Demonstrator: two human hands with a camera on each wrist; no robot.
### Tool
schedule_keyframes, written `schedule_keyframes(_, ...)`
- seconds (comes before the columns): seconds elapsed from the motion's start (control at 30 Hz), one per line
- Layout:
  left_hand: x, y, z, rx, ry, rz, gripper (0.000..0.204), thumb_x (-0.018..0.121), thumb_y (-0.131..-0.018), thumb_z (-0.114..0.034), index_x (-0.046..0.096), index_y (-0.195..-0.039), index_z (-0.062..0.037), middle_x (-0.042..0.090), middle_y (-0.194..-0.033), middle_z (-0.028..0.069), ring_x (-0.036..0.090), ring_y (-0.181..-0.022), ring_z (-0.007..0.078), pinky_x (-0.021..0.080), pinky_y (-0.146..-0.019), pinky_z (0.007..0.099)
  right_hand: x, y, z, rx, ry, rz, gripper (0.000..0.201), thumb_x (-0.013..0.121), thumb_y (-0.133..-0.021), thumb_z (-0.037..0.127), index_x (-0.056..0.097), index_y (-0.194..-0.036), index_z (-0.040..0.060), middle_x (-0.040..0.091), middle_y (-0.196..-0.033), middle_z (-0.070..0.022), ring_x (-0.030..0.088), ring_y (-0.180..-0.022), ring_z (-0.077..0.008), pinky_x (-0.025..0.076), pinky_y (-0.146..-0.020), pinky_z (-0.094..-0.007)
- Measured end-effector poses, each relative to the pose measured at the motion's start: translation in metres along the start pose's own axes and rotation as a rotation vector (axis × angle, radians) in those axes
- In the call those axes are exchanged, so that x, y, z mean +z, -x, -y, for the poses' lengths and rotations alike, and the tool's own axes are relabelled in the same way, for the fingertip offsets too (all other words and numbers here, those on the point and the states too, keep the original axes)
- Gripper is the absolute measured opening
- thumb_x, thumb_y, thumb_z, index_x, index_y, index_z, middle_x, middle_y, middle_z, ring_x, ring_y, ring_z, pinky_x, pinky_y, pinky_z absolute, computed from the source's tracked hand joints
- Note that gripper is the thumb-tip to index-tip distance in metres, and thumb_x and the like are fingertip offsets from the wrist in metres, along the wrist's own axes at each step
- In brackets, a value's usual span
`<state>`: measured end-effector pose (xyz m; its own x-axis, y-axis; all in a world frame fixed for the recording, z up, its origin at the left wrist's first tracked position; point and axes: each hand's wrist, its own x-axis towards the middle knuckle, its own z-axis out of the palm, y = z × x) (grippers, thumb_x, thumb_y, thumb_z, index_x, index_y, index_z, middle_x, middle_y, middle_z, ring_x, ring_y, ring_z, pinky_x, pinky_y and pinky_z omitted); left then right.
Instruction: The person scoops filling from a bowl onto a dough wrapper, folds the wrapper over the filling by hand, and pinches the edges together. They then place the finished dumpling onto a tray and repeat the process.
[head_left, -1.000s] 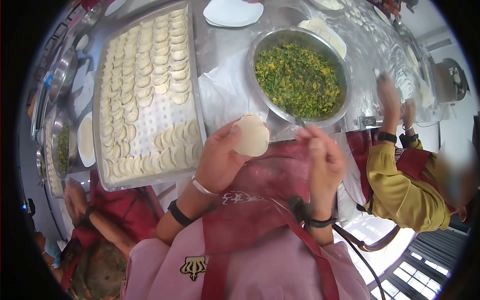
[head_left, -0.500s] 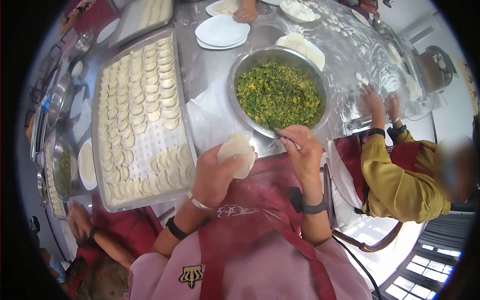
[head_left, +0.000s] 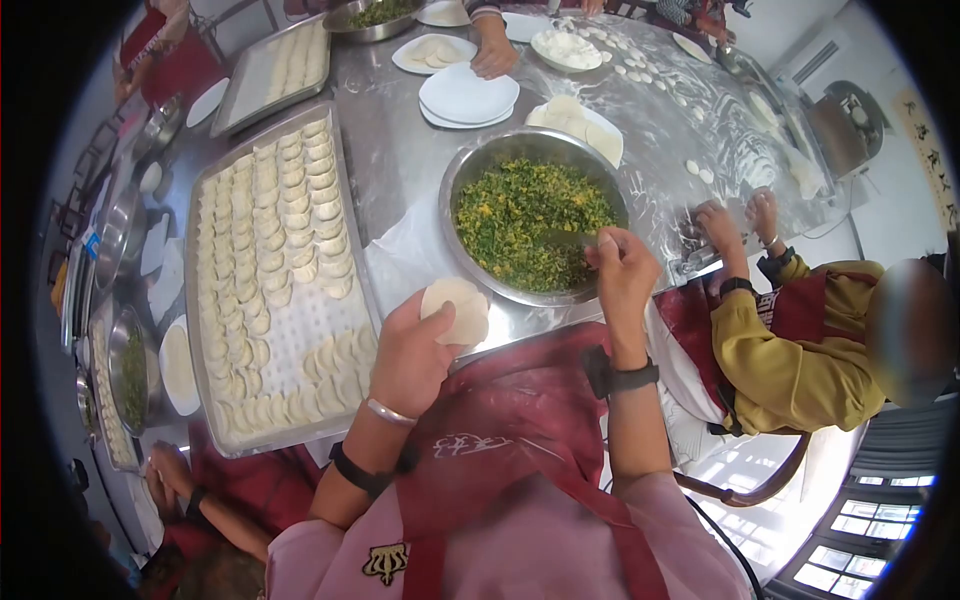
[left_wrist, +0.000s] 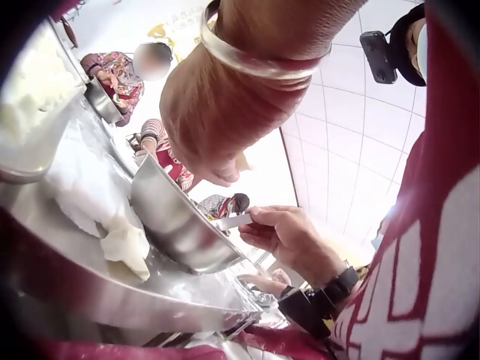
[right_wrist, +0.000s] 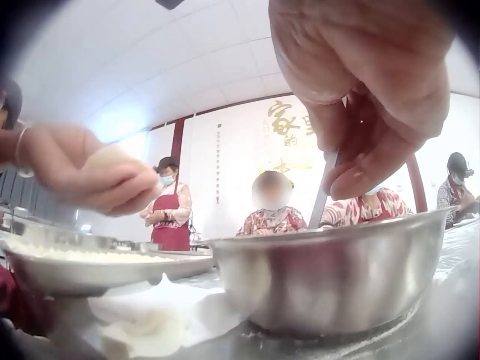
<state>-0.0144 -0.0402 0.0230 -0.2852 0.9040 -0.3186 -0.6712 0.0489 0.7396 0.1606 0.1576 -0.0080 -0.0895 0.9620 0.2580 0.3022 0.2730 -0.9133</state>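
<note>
My left hand (head_left: 408, 360) holds a round, pale dumpling wrapper (head_left: 460, 312) with the thumb over its near edge, just left of the steel bowl (head_left: 452, 185). Chopped green and yellow filling (head_left: 520, 215) covers the inside of that bowl. Over its right rim, my right hand (head_left: 628, 275) pinches a flat metal utensil (right_wrist: 327, 180). The utensil's far end reaches into the filling and is partly hidden there. To the left lies a perforated tray (head_left: 290, 335) with rows of folded dumplings (head_left: 265, 215).
Beyond the bowl are a plate of wrappers (head_left: 585, 125) and stacked white plates (head_left: 468, 98), near another person's hand (head_left: 493, 55). A person in yellow sleeves (head_left: 800, 350) works at my right. Thin plastic (head_left: 405, 250) lies between tray and bowl.
My right hand has moved from the bowl's near rim to its right side, with the utensil in the filling. The left hand still holds the wrapper. The view has tilted up.
</note>
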Motion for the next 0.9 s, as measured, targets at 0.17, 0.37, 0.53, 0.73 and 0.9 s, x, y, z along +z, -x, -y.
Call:
schedule_keyframes(0.17, -0.013, -0.022, 0.002, 0.149, -0.18, 0.061, 0.036, 0.049, -0.102, -0.016, 0.05, -0.131, 0.0051, 0.06, -0.127, 0.0145, 0.058, -0.119, 0.0256, 0.045, -0.102, 0.039, 0.026, -0.007, -0.008, 0.018, 0.023, 0.043, 0.016, 0.061, -0.094, 0.008, 0.068, -0.096, -0.0066, 0.07, -0.074, -0.0119, 0.07, -0.065, -0.0168, 0.055, -0.059, -0.0287)
schedule_keyframes(0.37, -0.022, -0.048, 0.007, 0.213, -0.192, 0.038, 0.034, 0.048, -0.103, -0.016, 0.051, -0.13, 0.0044, 0.06, -0.126, 0.0149, 0.058, -0.118, 0.0267, 0.045, -0.102, 0.041, 0.048, -0.002, -0.013, 0.189, -0.174, 0.115, 0.018, 0.059, -0.095, 0.006, 0.067, -0.096, -0.0099, 0.069, -0.075, -0.0142, 0.071, -0.063, -0.0192, 0.058, -0.056, -0.0287)
schedule_keyframes(0.53, -0.023, -0.057, 0.013, 0.176, -0.112, -0.009, 0.034, 0.049, -0.102, -0.014, 0.05, -0.13, 0.0046, 0.06, -0.126, 0.0161, 0.059, -0.117, 0.0281, 0.045, -0.104, 0.0429, 0.05, -0.01, -0.015, 0.386, -0.372, 0.119, 0.019, 0.058, -0.095, 0.005, 0.064, -0.097, -0.0127, 0.068, -0.08, -0.0192, 0.072, -0.065, -0.0247, 0.062, -0.058, -0.031)
schedule_keyframes(0.73, -0.022, -0.058, 0.009, 0.21, -0.037, 0.011, 0.033, 0.049, -0.102, -0.014, 0.049, -0.13, 0.0044, 0.06, -0.125, 0.0159, 0.059, -0.117, 0.0283, 0.045, -0.105, 0.0442, 0.043, -0.015, -0.009, 0.572, -0.53, 0.142, 0.02, 0.051, -0.096, 0.001, 0.059, -0.104, -0.0157, 0.067, -0.088, -0.0242, 0.072, -0.072, -0.0304, 0.064, -0.063, -0.0341)
schedule_keyframes(0.9, -0.025, -0.063, 0.003, 0.262, -0.065, 0.005, 0.032, 0.048, -0.103, -0.015, 0.05, -0.128, 0.0038, 0.06, -0.124, 0.0157, 0.059, -0.117, 0.0282, 0.046, -0.105, 0.0441, 0.04, -0.019, -0.005, 0.656, -0.61, 0.147, 0.023, 0.045, -0.098, 0.0, 0.056, -0.108, -0.017, 0.066, -0.092, -0.0286, 0.072, -0.079, -0.0335, 0.065, -0.069, -0.0364)
